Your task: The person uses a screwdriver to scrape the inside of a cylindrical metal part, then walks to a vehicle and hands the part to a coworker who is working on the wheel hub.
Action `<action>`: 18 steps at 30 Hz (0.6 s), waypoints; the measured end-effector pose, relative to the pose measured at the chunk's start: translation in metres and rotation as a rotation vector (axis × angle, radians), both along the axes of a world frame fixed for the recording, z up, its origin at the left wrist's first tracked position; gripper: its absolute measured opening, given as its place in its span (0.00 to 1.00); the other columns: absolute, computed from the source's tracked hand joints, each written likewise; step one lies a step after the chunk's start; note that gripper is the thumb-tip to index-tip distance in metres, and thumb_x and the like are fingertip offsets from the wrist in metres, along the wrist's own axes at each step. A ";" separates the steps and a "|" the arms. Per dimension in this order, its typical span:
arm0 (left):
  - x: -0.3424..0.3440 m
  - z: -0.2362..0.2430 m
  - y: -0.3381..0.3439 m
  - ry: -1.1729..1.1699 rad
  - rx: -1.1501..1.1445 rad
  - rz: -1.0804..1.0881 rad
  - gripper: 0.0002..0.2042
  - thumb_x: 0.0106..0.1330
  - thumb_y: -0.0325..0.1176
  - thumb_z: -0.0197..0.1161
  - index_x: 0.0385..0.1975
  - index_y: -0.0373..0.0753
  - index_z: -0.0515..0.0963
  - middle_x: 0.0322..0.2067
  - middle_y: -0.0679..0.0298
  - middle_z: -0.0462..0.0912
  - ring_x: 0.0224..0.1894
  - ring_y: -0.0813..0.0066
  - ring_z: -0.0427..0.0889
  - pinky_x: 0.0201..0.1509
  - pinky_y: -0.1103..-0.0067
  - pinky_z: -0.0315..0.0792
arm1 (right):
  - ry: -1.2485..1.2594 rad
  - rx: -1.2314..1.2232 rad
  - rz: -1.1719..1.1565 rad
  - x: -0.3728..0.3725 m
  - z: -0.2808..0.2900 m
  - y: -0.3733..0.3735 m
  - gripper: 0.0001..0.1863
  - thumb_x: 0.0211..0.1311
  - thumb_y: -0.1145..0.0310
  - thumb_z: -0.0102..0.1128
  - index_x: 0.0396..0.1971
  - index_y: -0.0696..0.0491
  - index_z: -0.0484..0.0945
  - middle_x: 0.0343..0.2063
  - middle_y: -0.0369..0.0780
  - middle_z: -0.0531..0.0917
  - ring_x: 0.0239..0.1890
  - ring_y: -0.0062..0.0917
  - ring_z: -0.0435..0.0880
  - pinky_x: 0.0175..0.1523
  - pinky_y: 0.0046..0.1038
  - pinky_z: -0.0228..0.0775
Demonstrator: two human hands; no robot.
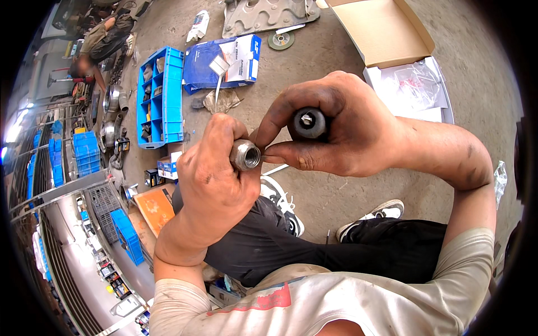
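My left hand point(210, 179) is closed around a short metal sleeve point(245, 155) with a threaded bore, its open end facing my right hand. My right hand point(347, 126) curls around a dark round-ended tool point(310, 122), seen end-on, with a pale metal bit at its centre. The thumb and forefinger tips of that hand meet close to the sleeve's mouth. Whether they pinch something small there, I cannot make out. A thin white strip with a square tag point(219, 65) shows above my left hand; whether the hand holds it is hidden.
On the concrete floor stand a blue compartment bin point(180, 95) with parts, a blue-and-white box point(246, 56), an open carton point(381, 28) and a grinding disc point(281, 40). Shelving point(61, 196) runs along the left. Another person point(103, 42) crouches at far left.
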State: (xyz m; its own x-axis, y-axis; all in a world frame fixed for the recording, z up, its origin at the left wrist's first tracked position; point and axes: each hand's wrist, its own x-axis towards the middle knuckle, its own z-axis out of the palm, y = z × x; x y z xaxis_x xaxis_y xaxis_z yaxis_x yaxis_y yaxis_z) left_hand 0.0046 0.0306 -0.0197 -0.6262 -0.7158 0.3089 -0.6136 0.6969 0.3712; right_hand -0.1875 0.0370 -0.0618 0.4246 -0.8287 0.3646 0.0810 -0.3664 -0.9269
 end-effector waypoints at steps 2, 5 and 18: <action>0.000 0.002 0.001 0.000 0.003 0.013 0.15 0.38 0.14 0.59 0.26 0.36 0.66 0.22 0.59 0.69 0.21 0.60 0.75 0.22 0.73 0.66 | -0.058 -0.001 0.013 0.002 -0.003 0.000 0.09 0.49 0.76 0.66 0.31 0.60 0.78 0.28 0.40 0.83 0.30 0.16 0.81 0.35 0.18 0.73; -0.001 0.002 0.001 -0.003 -0.004 0.017 0.16 0.36 0.13 0.59 0.26 0.36 0.66 0.22 0.59 0.69 0.22 0.59 0.74 0.23 0.72 0.65 | -0.084 0.111 0.046 0.001 0.000 0.001 0.09 0.50 0.76 0.65 0.32 0.61 0.78 0.30 0.41 0.83 0.33 0.16 0.80 0.38 0.18 0.73; 0.000 0.001 0.004 -0.028 0.085 0.073 0.13 0.41 0.15 0.58 0.26 0.36 0.67 0.20 0.57 0.69 0.25 0.54 0.73 0.26 0.69 0.65 | -0.049 0.236 0.058 0.003 0.000 0.000 0.07 0.52 0.76 0.63 0.31 0.61 0.79 0.27 0.38 0.82 0.31 0.14 0.78 0.36 0.18 0.72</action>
State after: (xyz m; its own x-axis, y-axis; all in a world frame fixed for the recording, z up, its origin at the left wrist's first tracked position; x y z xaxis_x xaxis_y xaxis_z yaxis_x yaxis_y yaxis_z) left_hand 0.0042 0.0347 -0.0191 -0.5789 -0.7829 0.2280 -0.6728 0.6166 0.4088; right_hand -0.1840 0.0370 -0.0617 0.4607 -0.8681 0.1849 0.1429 -0.1331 -0.9808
